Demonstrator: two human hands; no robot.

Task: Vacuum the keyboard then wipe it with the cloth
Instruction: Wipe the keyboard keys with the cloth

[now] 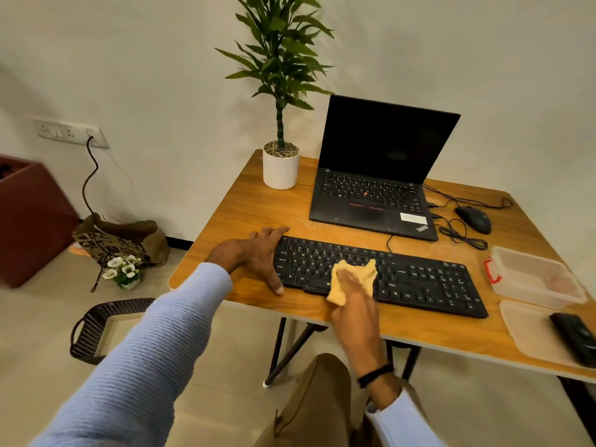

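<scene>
A black keyboard lies across the front of the wooden table. My right hand presses a crumpled yellow cloth onto the keys left of the keyboard's middle, fingers over the cloth. My left hand rests at the keyboard's left end, fingers spread along its far corner and thumb at its near edge, steadying it. A small black device, possibly the vacuum, lies on a plastic lid at the table's right front.
An open black laptop stands behind the keyboard, with a wired mouse and cables to its right. A potted plant is at the back left. A clear plastic box sits right of the keyboard. A basket is on the floor.
</scene>
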